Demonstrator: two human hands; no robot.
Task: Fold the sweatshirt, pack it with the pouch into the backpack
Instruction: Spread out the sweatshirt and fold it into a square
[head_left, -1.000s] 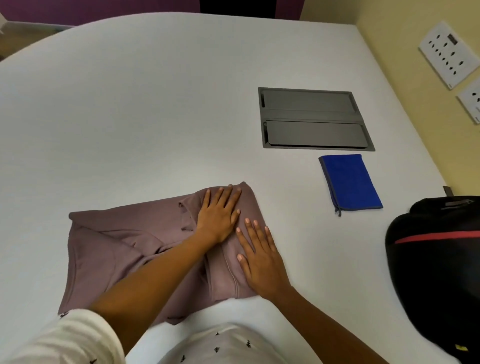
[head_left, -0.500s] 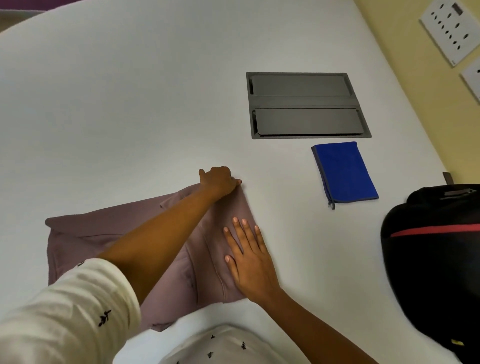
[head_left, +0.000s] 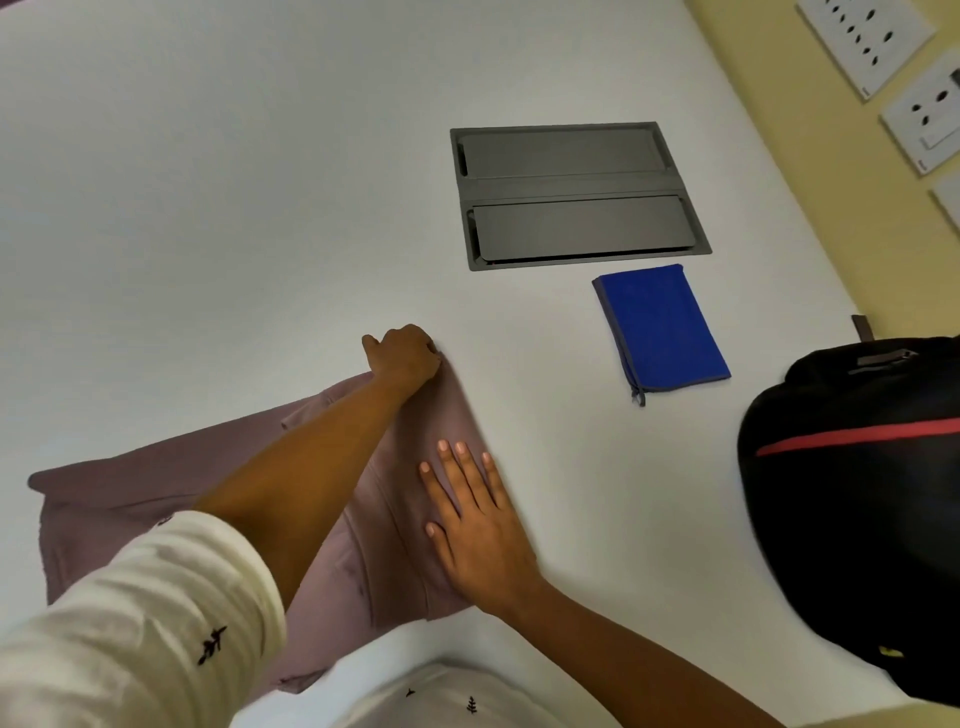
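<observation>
A mauve sweatshirt (head_left: 156, 499) lies partly folded on the white table (head_left: 208, 208) in front of me. My left hand (head_left: 402, 356) reaches across to its far right corner and grips the cloth there with curled fingers. My right hand (head_left: 475, 525) lies flat, fingers straight, pressing on the sweatshirt's right edge. A blue zip pouch (head_left: 660, 327) lies flat on the table to the right. The black backpack (head_left: 857, 493) with a red stripe stands at the right edge, only part of it in view.
A grey cable hatch (head_left: 576, 195) is set into the table beyond the pouch. White socket plates (head_left: 867, 36) hang on the yellow wall at the right. Bare tabletop spreads to the left and far side.
My left hand slid from lying flat on the sweatshirt up to its far right corner and closed on the cloth. My right hand has stayed flat on the right edge.
</observation>
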